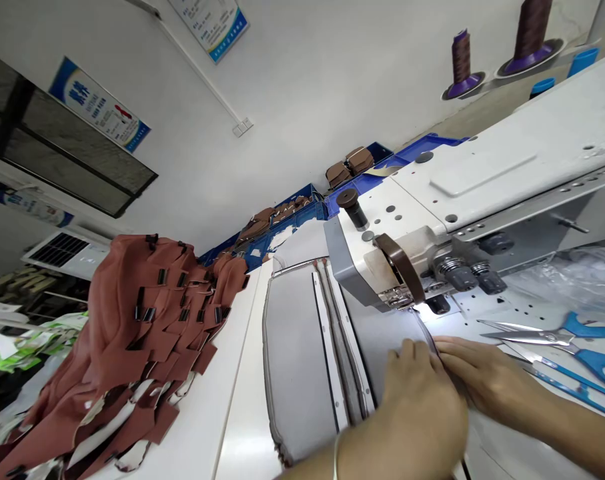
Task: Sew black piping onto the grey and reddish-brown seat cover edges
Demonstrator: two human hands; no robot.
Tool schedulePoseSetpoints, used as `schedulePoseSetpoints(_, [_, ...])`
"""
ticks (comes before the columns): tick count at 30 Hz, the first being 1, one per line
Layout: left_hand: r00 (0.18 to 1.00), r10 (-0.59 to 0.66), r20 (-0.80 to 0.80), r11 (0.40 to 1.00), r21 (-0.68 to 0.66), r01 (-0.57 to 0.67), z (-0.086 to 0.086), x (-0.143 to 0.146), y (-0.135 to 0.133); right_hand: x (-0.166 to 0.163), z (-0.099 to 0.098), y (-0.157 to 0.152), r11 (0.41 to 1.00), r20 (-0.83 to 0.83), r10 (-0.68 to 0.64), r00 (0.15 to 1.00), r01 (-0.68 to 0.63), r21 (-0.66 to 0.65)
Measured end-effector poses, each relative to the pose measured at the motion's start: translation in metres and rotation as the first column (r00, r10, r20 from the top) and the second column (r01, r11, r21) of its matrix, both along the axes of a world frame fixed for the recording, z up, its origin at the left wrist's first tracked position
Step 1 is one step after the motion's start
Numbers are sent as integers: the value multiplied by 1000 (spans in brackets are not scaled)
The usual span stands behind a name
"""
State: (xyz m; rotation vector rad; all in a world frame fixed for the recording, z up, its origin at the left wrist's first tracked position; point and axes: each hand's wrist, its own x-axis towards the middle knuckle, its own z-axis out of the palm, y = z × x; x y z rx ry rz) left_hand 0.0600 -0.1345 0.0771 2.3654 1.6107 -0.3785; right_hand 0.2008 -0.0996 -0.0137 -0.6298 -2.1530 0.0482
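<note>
- The left hand (422,407) lies flat with its fingers together, pressing down on the grey panel (302,360) just before the machine (482,187)'s foot.
- The right hand (487,380) lies beside it with fingers stretched and closed up, their tips on the panel's edge. I cannot tell whether they pinch that edge.
- The panel lies flat under the machine's head and spreads out to its left. A ridged seam and a white strip run along it.
- It looks soft, padded and light, and likely to slide on the smooth top. It is best held by flat palms close to the seam, or by the bound edge.
- Blue scissors (582,340) lie on the machine's bed, right of the foot.
- The white table (232,400) is smooth and bare left of the machine.
- A brown pile (147,333) of cut pieces with black clips lies well left of the machine.
- Behind the machine stand blue bins (292,207) of brown parts, thread cones (462,60), and a white wall with posters.
</note>
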Motion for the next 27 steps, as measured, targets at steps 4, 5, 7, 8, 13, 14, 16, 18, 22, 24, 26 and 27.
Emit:
schedulePoseSetpoints(4, [977, -5, -214, 978, 205, 50, -27, 9, -39, 6, -4, -1, 996, -46, -54, 997, 57, 71])
schedulePoseSetpoints(5, [974, 7, -227, 969, 240, 49, -31, 10, -41, 6, -4, -2, 996, -42, -55, 998, 58, 71])
schedulePoseSetpoints(7, [979, 0, -203, 958, 281, 58, -34, 6, -36, 6, -3, -5, 998, -17, -48, 999, 49, 47])
schedulePoseSetpoints(8, [982, -5, -186, 955, 292, 60, -32, 3, -33, 6, -2, -8, 999, 25, -41, 999, 40, 34])
schedulePoseSetpoints(13, [998, -52, -44, 960, 274, 62, -25, -22, -22, 9, 2, -46, 980, 294, -72, 953, 12, 199])
schedulePoseSetpoints(14, [999, -44, -13, 966, 254, 46, -27, -25, -22, 9, 2, -56, 973, 313, -74, 947, -1, 233])
schedulePoseSetpoints(16, [1000, -16, 24, 977, 212, 10, -31, -27, -22, 6, -1, -72, 970, 332, -42, 942, -41, 239])
schedulePoseSetpoints(18, [999, 10, 44, 982, 190, -18, -36, -25, -23, 2, -5, -81, 972, 310, -12, 951, -61, 225])
schedulePoseSetpoints(22, [997, 57, 52, 982, 178, -65, -41, -20, -24, -5, -16, -82, 971, 303, 7, 953, -79, 226])
schedulePoseSetpoints(24, [998, 46, 35, 986, 158, -51, -43, -18, -23, -7, -18, -79, 967, 300, 8, 954, -84, 241])
schedulePoseSetpoints(26, [999, 21, 26, 989, 144, -25, -46, -17, -20, -8, -15, -76, 962, 298, -4, 955, -77, 261])
schedulePoseSetpoints(27, [1000, 13, 26, 991, 134, -17, -48, -16, -18, -9, -11, -75, 961, 306, -7, 952, -78, 265])
